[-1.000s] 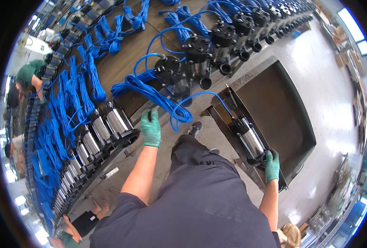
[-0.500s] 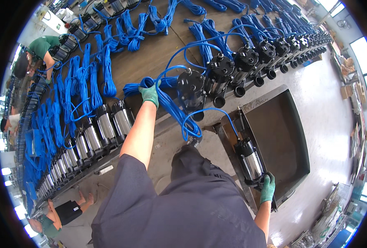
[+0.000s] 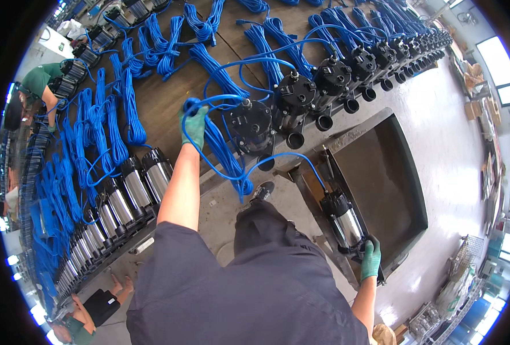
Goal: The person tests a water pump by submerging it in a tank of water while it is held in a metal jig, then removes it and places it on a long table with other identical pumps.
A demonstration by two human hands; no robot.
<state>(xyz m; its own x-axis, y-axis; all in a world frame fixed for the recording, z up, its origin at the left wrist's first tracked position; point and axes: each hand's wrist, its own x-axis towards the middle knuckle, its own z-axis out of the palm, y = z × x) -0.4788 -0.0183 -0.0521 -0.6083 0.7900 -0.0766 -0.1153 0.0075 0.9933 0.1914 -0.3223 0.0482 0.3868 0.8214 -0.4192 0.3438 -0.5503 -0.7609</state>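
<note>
Above glossy floor [image 3: 447, 172], cables [image 3: 219, 70] on tabletop [image 3: 160, 106]

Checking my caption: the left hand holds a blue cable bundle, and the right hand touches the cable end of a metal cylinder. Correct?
Not quite: the head view shows the right hand touching the metal cylinder at the end opposite its cable. The left hand does hold a blue cable bundle.
</note>
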